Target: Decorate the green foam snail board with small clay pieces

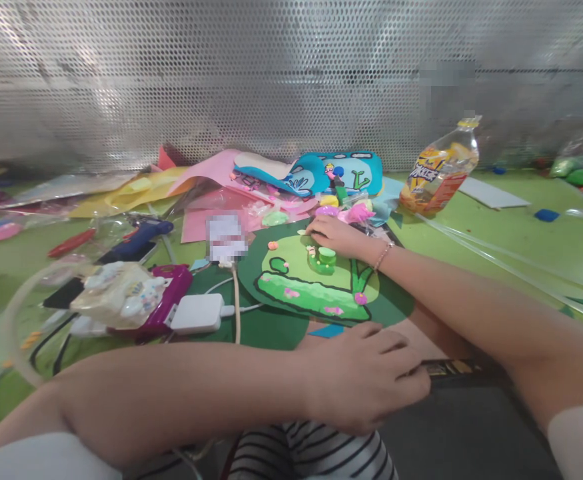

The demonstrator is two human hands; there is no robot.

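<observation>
felt piece (316, 283): dark green, light green shape, pink spots | tabletop (516, 233): green | bottle (440, 170): orange, yellow cap | case (168, 297): purple | charger (197, 313): white | shirt (311, 457): black-white stripes | wall (271, 73): silver, dotted

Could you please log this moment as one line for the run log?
right hand: on green felt piece | left hand: resting near table edge | bottle: tilted behind

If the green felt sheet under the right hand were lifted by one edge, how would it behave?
The green felt sheet would probably flop and sag: it looks thin and lies flat. It is likely light. The small green pieces on it beside the right hand might slide off, unless glued.
</observation>
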